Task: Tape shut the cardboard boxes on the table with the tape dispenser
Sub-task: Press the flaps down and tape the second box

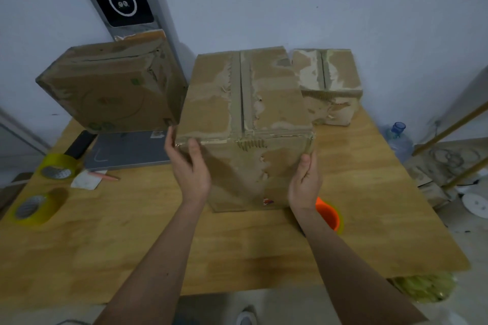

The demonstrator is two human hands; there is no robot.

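A tall worn cardboard box [245, 124] stands in the middle of the wooden table [237, 250], its top flaps closed with a seam down the middle. My left hand [190, 163] presses flat on its front left corner, thumb on the front face. My right hand [306, 177] presses on the front right corner. A second box [111, 87] sits tilted at the back left and a smaller box [330, 82] stands at the back right. An orange tape dispenser [330, 215] lies on the table behind my right wrist, partly hidden.
Two yellowish tape rolls [56, 166] [34, 210] lie at the table's left edge, near a pen [105, 176], a paper scrap and a grey laptop [126, 149]. A water jug [398, 140] and shelving stand off the right side.
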